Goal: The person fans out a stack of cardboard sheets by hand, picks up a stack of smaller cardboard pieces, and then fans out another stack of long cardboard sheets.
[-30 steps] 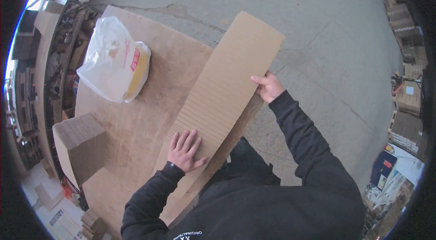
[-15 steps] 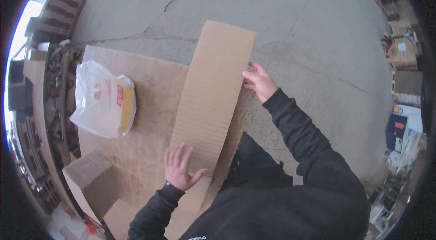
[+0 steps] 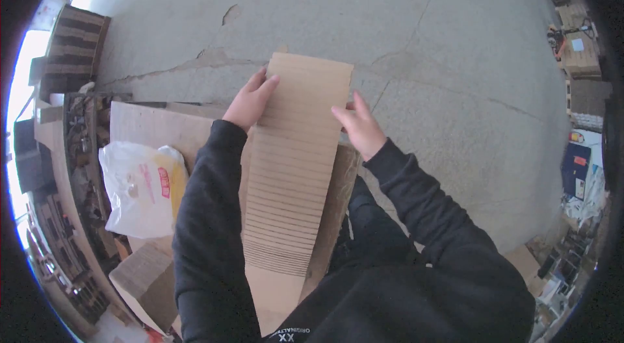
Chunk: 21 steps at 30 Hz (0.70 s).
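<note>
A long run of overlapping brown cardboard sheets [image 3: 296, 167] stretches away from my body, their edges showing as crosswise lines that crowd together at the near end. My left hand [image 3: 252, 101] grips the left edge close to the far end, thumb on top and fingers partly hidden beneath. Across from it, my right hand [image 3: 361, 125] holds the right edge, its thumb over the top sheet and other fingers beside or below the edge. The sheets lie over a cardboard-covered work surface [image 3: 162, 123].
To the left on the surface is a white plastic bag [image 3: 140, 187] with a yellow item inside. A cardboard box [image 3: 148, 281] stands nearer me. Shelving [image 3: 84, 167] runs along the left, and stacked boxes [image 3: 585, 102] line the far right beyond the concrete floor [image 3: 468, 83].
My left hand has moved from the near end of the sheets to the far left edge. My right hand stays at the right edge. The view has shifted, and the sheets' edges show more spread out.
</note>
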Available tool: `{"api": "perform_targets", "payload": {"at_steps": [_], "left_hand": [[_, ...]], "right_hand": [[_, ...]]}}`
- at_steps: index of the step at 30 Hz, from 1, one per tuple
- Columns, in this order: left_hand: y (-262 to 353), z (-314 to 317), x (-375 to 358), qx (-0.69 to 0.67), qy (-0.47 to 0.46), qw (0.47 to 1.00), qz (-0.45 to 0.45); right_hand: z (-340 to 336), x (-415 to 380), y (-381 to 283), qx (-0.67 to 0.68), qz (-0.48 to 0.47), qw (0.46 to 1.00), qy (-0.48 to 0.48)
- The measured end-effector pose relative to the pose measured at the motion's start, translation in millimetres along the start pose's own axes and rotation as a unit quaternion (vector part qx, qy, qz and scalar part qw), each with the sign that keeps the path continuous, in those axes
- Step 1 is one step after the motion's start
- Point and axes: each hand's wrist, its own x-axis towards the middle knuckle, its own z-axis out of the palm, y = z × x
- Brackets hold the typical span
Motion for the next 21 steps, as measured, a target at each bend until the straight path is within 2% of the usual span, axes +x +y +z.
{"api": "perform_targets", "payload": {"at_steps": [3,8,12,15,18,21], "left_hand": [[13.5,6.1,-0.3,0.008,-0.018,1.0,-0.008],[-7.9,7.5,18.2,0.045,-0.018,0.998,0.042],[0.6,10.6,12.7,0.042,-0.008,0.999,0.031],[-0.9,7.1,9.9,0.006,-0.005,0.999,0.039],[-8.1,-3.8,-2.8,-0.026,0.004,1.0,0.002],[-34.5,-17.8,-20.7,-0.081,0.025,0.996,0.01]], "right_hand": [[5.6,-1.0,-7.3,-0.075,-0.059,0.995,0.006],[15.2,-9.4,-22.1,-0.141,-0.048,0.988,0.034],[13.0,-6.8,-20.9,-0.148,-0.072,0.986,0.033],[12.9,-5.3,-19.5,-0.014,-0.1,0.995,-0.01],[9.9,-14.1,-27.2,0.069,-0.046,0.995,-0.05],[6.8,-17.6,-26.4,0.097,-0.014,0.994,-0.051]]}}
